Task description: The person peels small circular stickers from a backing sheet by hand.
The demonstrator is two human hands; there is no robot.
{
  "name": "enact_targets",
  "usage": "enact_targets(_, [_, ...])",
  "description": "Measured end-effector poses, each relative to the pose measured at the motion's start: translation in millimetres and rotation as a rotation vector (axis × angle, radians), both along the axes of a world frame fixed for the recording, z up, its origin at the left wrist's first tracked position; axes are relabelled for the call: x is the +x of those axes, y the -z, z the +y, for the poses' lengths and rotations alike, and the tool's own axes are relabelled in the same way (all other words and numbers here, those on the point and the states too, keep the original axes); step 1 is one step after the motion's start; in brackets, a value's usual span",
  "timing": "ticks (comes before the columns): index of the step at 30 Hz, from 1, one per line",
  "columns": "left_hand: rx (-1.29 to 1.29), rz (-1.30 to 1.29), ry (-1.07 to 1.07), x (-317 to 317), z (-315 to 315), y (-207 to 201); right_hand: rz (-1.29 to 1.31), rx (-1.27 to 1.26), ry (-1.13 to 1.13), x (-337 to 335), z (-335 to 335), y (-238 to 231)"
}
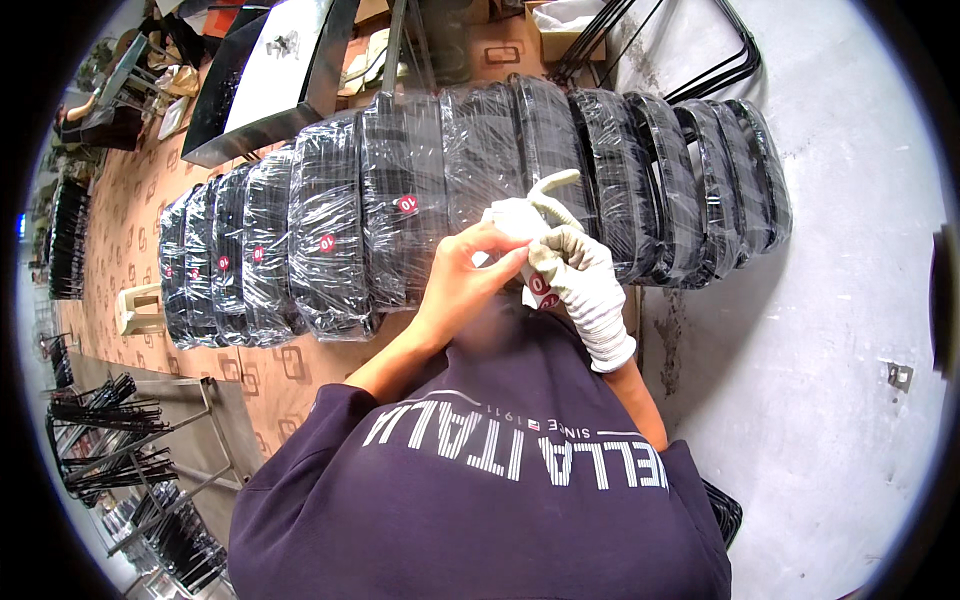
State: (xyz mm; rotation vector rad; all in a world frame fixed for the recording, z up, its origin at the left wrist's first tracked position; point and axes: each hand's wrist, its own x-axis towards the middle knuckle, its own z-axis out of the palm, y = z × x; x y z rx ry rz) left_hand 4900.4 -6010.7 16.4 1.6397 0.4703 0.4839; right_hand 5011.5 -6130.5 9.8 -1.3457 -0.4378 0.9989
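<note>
My left hand [462,275], bare, is closed in a pinch, its thumb and fingertips close to the right hand's fingers. What lies in that pinch is too small to make out. A white knit glove covers my right hand [585,285], which is closed on a white strip of round red stickers [541,286]. Above the fingers sits a white bundle [515,217], partly hidden by both hands. Just beyond stands a long row of black, frame-like goods bundled in clear plastic wrap [400,235]. Several of these bundles bear a round red sticker [327,243].
A black-sided table with a white top [275,70] stands behind the row, at the far left. Near the row's left end is a cream stool [140,310]. Metal racks with black parts [110,430] fill the lower left. Bent black tubes [735,75] lean at the far right.
</note>
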Motion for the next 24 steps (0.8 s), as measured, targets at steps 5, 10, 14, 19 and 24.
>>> enact_targets(5, [-0.637, -0.015, 0.064, 0, 2, 18, 0.064, -0.064, -0.067, -2, -3, -9])
enact_targets(10, [-0.659, -0.082, -0.133, 12, 25, 20, 0.217, 0.029, -0.026, 3, -12, -2])
enact_targets(14, [0.516, -0.032, -0.405, 39, 60, 38, 0.179, 0.024, 0.189, 15, -27, -15])
enact_targets(19, [1.29, 0.057, -0.104, 66, 85, 109, 0.17, 0.022, 0.215, 22, -32, -31])
enact_targets(24, [1.335, 0.134, 0.04, 42, 68, 117, 0.135, 0.01, 0.202, 23, -33, -26])
